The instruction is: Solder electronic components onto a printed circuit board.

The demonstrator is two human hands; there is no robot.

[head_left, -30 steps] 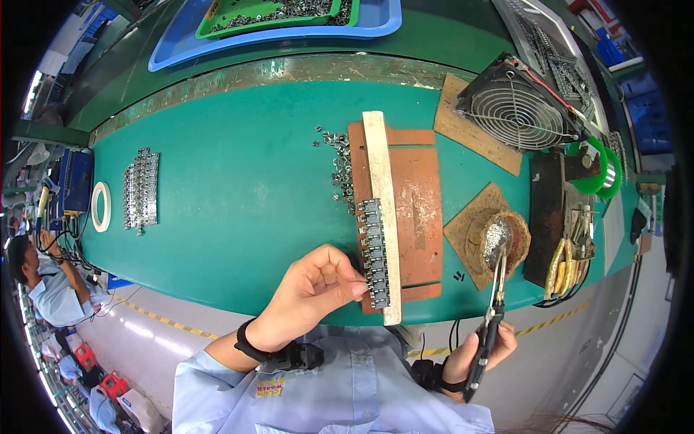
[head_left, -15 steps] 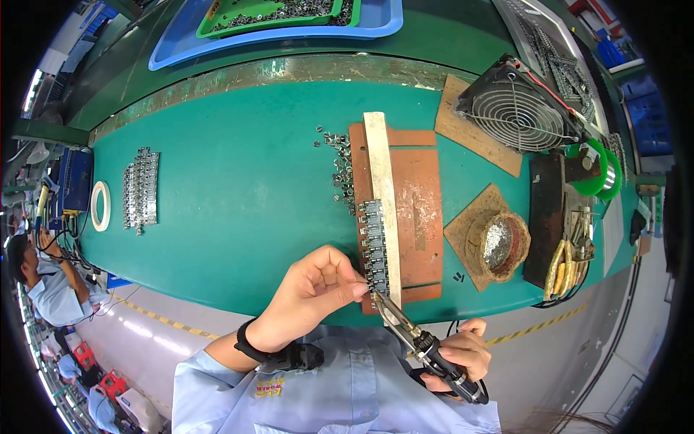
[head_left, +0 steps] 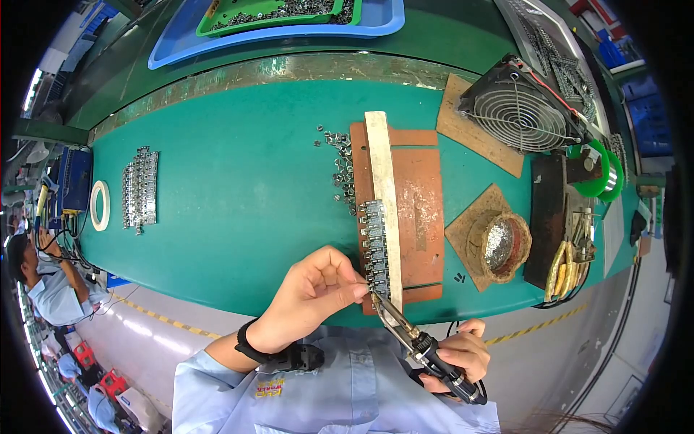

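Observation:
My right hand (head_left: pixel 466 358) grips a soldering iron (head_left: pixel 426 347) with a black handle. Its metal tip points up and left, reaching the near end of a row of small grey electronic parts (head_left: pixel 375 246). That row lies along a pale wooden bar (head_left: pixel 379 155), on a reddish-brown board (head_left: pixel 419 210). Thumb and forefinger of my left hand (head_left: pixel 307 300) are pinched together right beside the iron's tip. What they hold is too small to make out. Loose small metal pieces (head_left: pixel 340 166) lie scattered along the board's left edge.
Right of the board stand a round tip-cleaning pot (head_left: pixel 483 249), a caged fan (head_left: pixel 517 112) and a green solder spool (head_left: pixel 613 173). Leftward lie a tape roll (head_left: pixel 100 206) and finished-looking metal strips (head_left: pixel 141 189). A blue tray (head_left: pixel 275 37) sits at the back. Another person (head_left: pixel 58 282) works far left.

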